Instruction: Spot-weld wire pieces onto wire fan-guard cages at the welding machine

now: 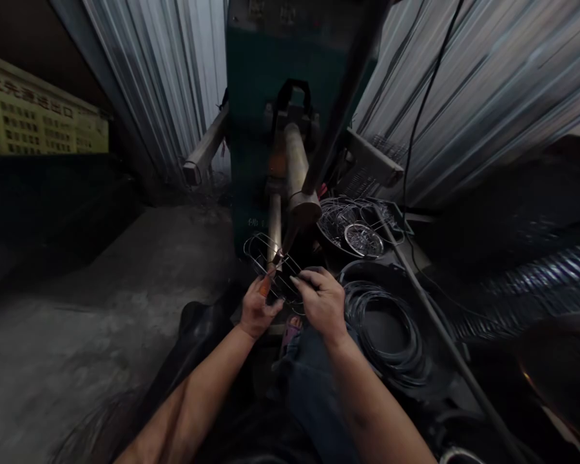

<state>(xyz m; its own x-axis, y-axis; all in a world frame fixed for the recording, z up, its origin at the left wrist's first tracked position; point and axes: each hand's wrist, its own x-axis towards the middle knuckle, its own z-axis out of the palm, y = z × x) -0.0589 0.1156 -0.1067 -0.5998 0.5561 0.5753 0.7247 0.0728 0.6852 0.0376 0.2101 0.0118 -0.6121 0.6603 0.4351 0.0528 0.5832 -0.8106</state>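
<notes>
A thin bent-wire frame (256, 240) with rounded ends lies between the electrodes of a green spot-welding machine (251, 161). My left hand (258, 308) is closed on the frame's near left side, thumb and fingers bent around the wires. An orange piece (265, 285) shows at its fingers; I cannot make out what it is. Opposite it, my right hand (323, 299) pinches the frame's right side between thumb and fingers. The upper electrode tip (290, 237) and the lower brass-coloured arm (274, 222) meet close to the wires, just beyond my hands.
Wire rings (386, 335) lie coiled in a dark tub at right. Behind it, a basin (336, 225) holds loose wire pieces and a round metal ring. A long bar (439, 322) runs along the right. A yellow crate (43, 116) stands left, above concrete floor (140, 277).
</notes>
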